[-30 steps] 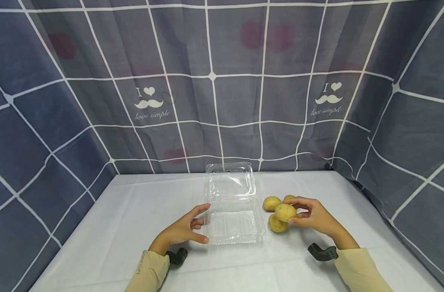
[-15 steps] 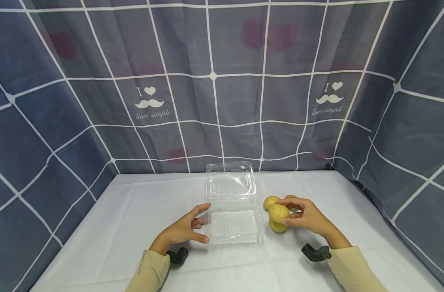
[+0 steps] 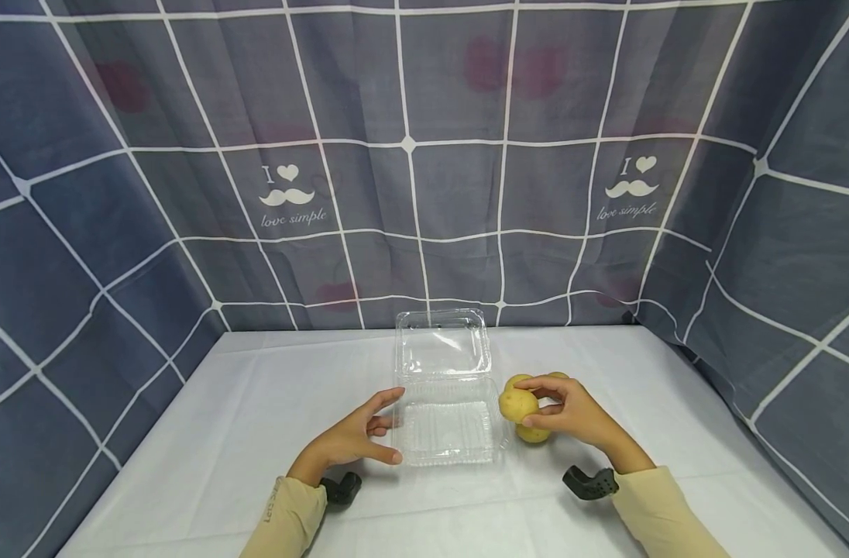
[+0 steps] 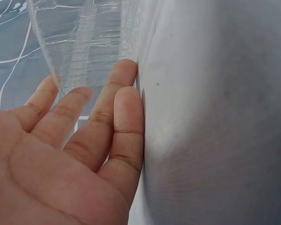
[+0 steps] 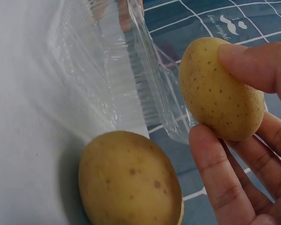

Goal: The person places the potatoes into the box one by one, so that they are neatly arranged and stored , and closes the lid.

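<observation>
A clear plastic container [image 3: 447, 431] lies on the white table with its lid [image 3: 441, 345] laid back behind it. My left hand [image 3: 351, 438] is at the container's left side, fingers extended; in the left wrist view the fingertips of the hand [image 4: 79, 136] touch its wall. My right hand [image 3: 567, 411] pinches a potato [image 3: 518, 404] between thumb and fingers, just right of the container's right rim. In the right wrist view the held potato [image 5: 220, 89] hangs above and apart from another potato [image 5: 129, 180] on the table.
More potatoes stand behind and below the held one: one in front [image 3: 533, 434], one behind [image 3: 519, 381] and one partly hidden by my right hand [image 3: 558, 375]. A checked curtain [image 3: 452, 194] surrounds the white table [image 3: 271, 387] at the back and sides.
My right hand has moved left with the potato, from above the other potatoes to near the container's right rim. The left hand has stayed in place.
</observation>
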A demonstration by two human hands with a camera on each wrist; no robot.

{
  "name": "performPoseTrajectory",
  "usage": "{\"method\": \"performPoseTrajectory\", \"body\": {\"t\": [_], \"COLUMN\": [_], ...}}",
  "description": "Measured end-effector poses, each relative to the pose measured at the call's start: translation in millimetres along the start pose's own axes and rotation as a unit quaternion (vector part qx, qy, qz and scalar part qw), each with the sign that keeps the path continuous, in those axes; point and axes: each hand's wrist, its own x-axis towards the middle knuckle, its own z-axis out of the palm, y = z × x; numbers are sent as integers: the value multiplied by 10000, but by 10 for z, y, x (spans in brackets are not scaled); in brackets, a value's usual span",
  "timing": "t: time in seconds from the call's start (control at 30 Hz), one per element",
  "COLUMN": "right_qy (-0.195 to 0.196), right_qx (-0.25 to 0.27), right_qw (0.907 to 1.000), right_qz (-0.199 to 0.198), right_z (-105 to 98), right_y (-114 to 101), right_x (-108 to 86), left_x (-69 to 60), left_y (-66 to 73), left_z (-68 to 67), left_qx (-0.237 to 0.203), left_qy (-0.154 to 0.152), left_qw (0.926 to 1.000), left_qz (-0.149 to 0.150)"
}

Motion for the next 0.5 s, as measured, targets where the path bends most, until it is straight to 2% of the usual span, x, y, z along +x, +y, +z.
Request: {"method": "performPoseTrajectory", "body": {"t": [0.3,0.5], "right_qy": [-147,-200], "right_qx": [145,203], "right_qw": [9993,9994], "right_qz": [-317,-203], "right_z": [78,132], "right_y": [60,65], "right_x": [82,95], "left_x": [1,9], "left_y": [-3,-13], "left_z": [-1,0], "left_qx": [-16,7], "left_qy": [-31,-54], "left_qw": [10000,10000], "left_qz": [-6,54]}}
